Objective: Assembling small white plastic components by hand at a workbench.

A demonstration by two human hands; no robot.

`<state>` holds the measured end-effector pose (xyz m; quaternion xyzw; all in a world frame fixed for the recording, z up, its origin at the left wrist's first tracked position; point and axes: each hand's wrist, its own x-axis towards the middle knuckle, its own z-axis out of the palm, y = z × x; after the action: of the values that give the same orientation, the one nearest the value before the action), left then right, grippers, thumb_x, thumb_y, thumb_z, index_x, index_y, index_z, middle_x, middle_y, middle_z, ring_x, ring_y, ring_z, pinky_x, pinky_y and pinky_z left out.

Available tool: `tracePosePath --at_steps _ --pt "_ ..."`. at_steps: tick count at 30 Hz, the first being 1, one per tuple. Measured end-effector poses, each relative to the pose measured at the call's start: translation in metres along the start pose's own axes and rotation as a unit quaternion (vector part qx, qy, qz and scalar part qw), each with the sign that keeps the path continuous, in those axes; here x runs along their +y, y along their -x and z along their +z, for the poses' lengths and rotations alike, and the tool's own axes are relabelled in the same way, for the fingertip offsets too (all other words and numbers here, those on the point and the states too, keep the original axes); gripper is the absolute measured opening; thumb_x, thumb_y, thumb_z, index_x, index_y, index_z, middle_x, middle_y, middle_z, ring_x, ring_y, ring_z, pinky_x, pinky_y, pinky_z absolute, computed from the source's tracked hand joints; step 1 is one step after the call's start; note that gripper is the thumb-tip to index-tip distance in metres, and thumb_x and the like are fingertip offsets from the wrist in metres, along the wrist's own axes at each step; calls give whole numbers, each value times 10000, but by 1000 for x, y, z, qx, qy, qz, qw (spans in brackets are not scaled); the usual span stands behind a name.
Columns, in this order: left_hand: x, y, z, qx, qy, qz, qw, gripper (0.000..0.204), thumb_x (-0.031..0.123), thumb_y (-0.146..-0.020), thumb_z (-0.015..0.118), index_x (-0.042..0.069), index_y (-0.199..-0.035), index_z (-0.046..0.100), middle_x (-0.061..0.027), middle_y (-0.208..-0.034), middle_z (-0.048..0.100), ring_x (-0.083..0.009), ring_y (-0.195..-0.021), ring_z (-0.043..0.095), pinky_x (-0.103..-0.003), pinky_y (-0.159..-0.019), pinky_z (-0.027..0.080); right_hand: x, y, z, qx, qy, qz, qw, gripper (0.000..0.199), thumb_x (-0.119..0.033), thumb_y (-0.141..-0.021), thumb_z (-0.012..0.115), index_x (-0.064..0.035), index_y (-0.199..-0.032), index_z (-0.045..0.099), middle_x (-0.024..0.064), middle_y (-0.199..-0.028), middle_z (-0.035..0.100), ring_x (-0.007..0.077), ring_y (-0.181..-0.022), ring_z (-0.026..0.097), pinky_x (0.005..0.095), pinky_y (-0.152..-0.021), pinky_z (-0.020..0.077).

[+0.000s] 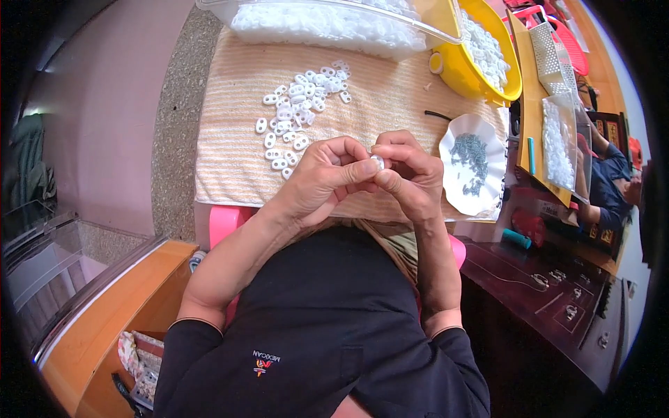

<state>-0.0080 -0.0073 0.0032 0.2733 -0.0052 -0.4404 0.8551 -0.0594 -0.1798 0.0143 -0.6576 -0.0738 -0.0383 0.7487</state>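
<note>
In front of my chest, my left hand and my right hand meet. Both are closed, pinching a small white plastic piece between thumbs and fingertips; the fingers cover most of it. Beyond my left hand, on a striped towel, lies a loose heap of white oval plastic pieces, each with two holes. To the right of my right hand stands a white fluted paper dish with a pile of tiny dark grey-green parts, too small to make out singly.
A clear bin of white pieces stands at the far edge, beside a yellow basin of more. A short black rod lies near the dish. At right, another person sits by a clear tray of white pieces.
</note>
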Motion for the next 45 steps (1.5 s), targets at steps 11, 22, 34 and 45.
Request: tracePosePath --at_steps 11,22,34,45 --pt "2 -2 1 -7 8 -15 1000 116 114 -885 672 20 -881 605 -66 -870 644 -147 -792 642 -278 -742 564 -10 -2 2 25 5 0 1000 161 44 -813 692 23 -951 613 76 -956 599 105 -837 563 226 -723 468" --pt "2 0 -1 16 10 4 1000 121 144 -905 648 29 -933 618 -159 -1100 641 -111 -817 633 -277 -788 549 -67 -41 -45 227 236 -109 939 76 49 -856 643 33 -931 641 72 -847 665 102 -761 617 217 -703 500" --pt "11 -2 -3 57 13 116 992 107 152 -910 642 47 -903 623 -105 -1000 665 -116 -736 632 -264 -712 549 -57 -31 -58 140 404 -71 901 272 4 -832 683 -12 -1100 642 81 -1064 637 118 -850 617 242 -736 510" --pt "24 -4 -5 147 9 201 969 108 157 -894 669 70 -895 604 -66 -911 669 -83 -709 612 -260 -669 544 -22 2 20 -72 419 47 904 180 -106 -823 675 -10 -974 652 136 -917 648 296 -788 644 358 -688 518"
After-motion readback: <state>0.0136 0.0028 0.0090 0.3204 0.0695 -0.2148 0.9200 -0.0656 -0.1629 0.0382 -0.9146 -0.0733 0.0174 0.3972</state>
